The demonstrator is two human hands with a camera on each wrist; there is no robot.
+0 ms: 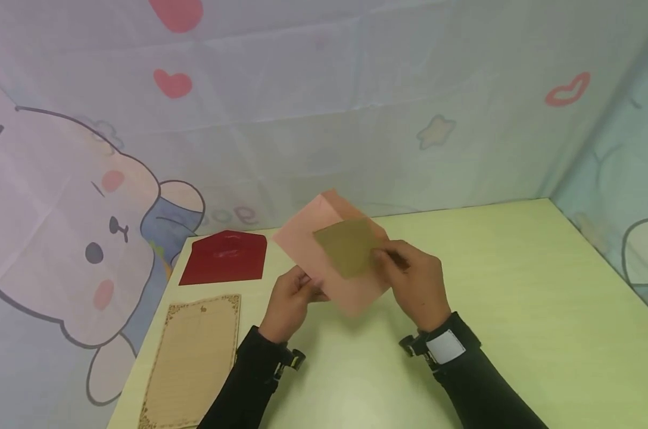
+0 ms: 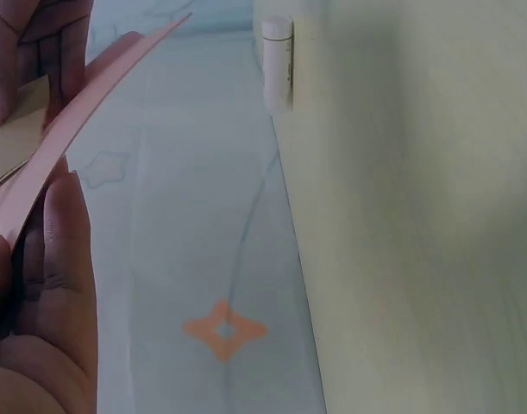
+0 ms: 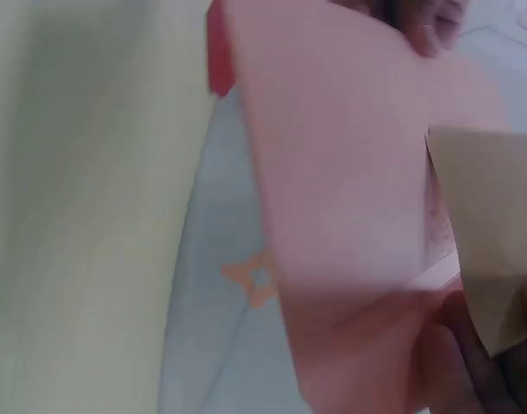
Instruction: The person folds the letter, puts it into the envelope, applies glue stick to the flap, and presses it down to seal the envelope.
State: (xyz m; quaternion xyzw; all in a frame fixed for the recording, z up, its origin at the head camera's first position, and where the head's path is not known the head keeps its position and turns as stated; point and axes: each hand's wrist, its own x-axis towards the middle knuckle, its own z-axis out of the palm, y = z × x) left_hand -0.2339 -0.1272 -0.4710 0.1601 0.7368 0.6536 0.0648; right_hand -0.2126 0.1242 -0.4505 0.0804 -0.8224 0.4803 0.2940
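Above the table, my left hand (image 1: 287, 302) pinches a pink paper envelope (image 1: 305, 232) by its lower left edge. The envelope is tilted, and its flap stands raised at the upper right. A small tan piece of paper (image 1: 346, 245), seemingly folded, lies across the envelope's face. My right hand (image 1: 421, 285) pinches this tan paper at its right side, close to the flap. In the right wrist view the tan paper (image 3: 483, 198) is in front of the pink envelope (image 3: 349, 155). Whether its edge is inside the envelope, I cannot tell.
A dark red envelope (image 1: 224, 262) lies at the table's back left. Nearer, a tan letter sheet (image 1: 195, 357) with an ornate border lies beside my left forearm. The left wrist view shows a small white capped cylinder (image 2: 278, 65) at the table's edge. A printed cloth (image 1: 313, 119) hangs behind.
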